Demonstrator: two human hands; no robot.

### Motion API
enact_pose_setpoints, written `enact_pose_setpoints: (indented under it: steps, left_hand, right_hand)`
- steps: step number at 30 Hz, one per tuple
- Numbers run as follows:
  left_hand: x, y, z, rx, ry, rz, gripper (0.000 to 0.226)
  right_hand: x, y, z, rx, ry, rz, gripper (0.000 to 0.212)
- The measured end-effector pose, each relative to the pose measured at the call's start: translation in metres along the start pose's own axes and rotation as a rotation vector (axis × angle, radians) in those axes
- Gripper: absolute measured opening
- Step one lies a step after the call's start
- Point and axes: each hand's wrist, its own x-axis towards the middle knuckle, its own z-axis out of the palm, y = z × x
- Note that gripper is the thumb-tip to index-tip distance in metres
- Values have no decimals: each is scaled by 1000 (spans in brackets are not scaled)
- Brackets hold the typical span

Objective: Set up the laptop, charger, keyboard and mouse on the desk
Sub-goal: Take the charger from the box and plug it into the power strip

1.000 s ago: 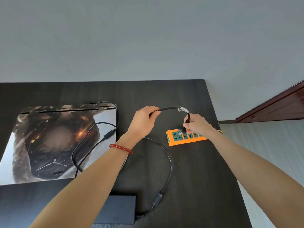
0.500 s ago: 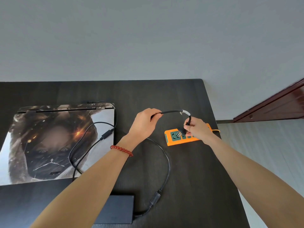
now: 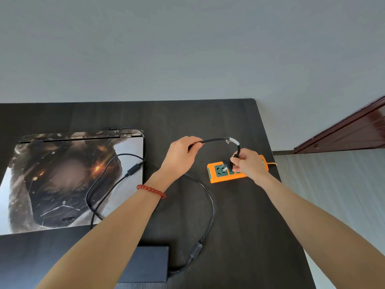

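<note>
So the person's right hand (image 3: 249, 166) is pinching the small black moulded plug (image 3: 227, 165) right over the end socket of the orange power strip with green outlets (image 3: 220, 173), prongs looking lined up but I can't tell if they're in. The left hand (image 3: 181, 155) is curled around the thick black rubbery mains cable (image 3: 214, 140) a bit back from the plug, holding the arch up. That cord looks stiff and springy, so I'd guess it fights back; holding the plug body itself is the smart spot. The chunky black charger brick (image 3: 149, 263) sits near the person, behind both grips, probably heavy enough to anchor things. The strip looks light and might slide on the dark desk (image 3: 239, 226).
</note>
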Motion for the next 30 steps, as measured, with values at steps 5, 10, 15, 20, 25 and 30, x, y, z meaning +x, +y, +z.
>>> enact_pose_setpoints:
  steps: [5,10,15,20,25,30]
  left_hand:
    - [2,-9,-9,7,65,-21,23]
    - [-2,-23,-21,9,151,-54,21]
    - [-20,-39,-20,14,163,-106,22]
    - [-39,-52,-21,26,173,-130,21]
    - [-54,-55,-27,11,100,-116,19]
    - [-91,-51,-35,337,52,16,20]
  right_hand:
    - [-9,-3,13,-146,87,-77,13]
    - [-21,-5,29,-297,108,-198,17]
    - [-28,-4,37,-434,76,-295,18]
    - [-36,2,49,-463,132,-329,28]
    - [-30,2,50,-469,122,-295,33]
    - [-30,4,47,-540,153,-253,36]
